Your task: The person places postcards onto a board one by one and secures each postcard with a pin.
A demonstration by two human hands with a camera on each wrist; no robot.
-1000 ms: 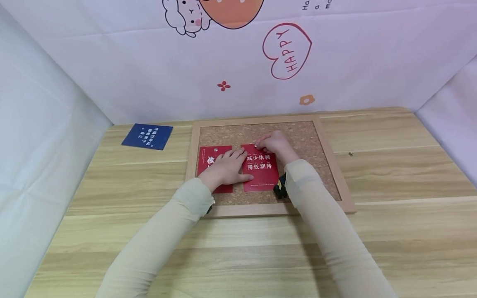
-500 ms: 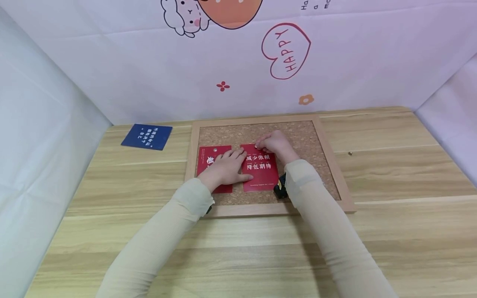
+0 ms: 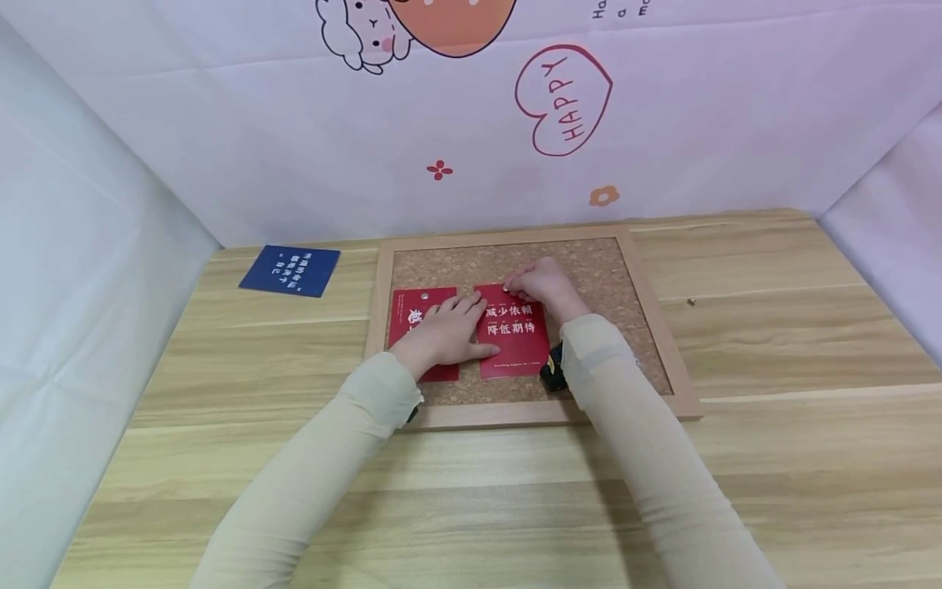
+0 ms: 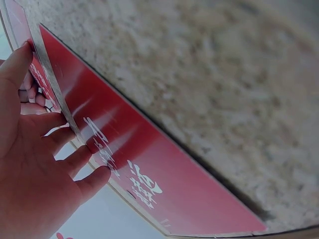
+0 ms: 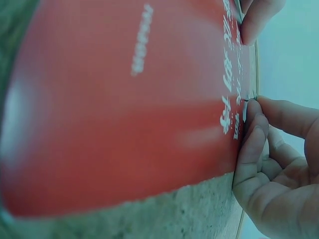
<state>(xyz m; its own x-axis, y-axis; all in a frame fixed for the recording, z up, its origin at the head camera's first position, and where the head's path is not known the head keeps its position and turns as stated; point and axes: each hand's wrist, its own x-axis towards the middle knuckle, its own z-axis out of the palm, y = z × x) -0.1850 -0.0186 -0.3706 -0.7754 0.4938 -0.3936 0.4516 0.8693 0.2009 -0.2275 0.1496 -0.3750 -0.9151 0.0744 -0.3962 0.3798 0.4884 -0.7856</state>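
Observation:
My left hand (image 3: 449, 331) lies spread across two red cards on a wood-framed corkboard (image 3: 515, 415). Its thumb and index fingertip touch the right red card (image 3: 511, 348), while the palm and other fingers cover part of the left red card (image 3: 403, 304). A silver thumbtack (image 3: 424, 296) sits at that left card's top edge. At the right card's top edge, my right hand (image 3: 545, 285) pinches a small thumbtack between thumb and index finger. In the right wrist view, the thin pin (image 5: 254, 96) shows at the fingertips, and most of its head is hidden.
A dark blue card (image 3: 292, 271) with white characters lies on the wooden table (image 3: 471, 507), left of the board. To the board's right is a small brass-coloured piece (image 3: 691, 302). A printed white cloth (image 3: 331, 155) hangs behind the table, with plain white cloth at both sides.

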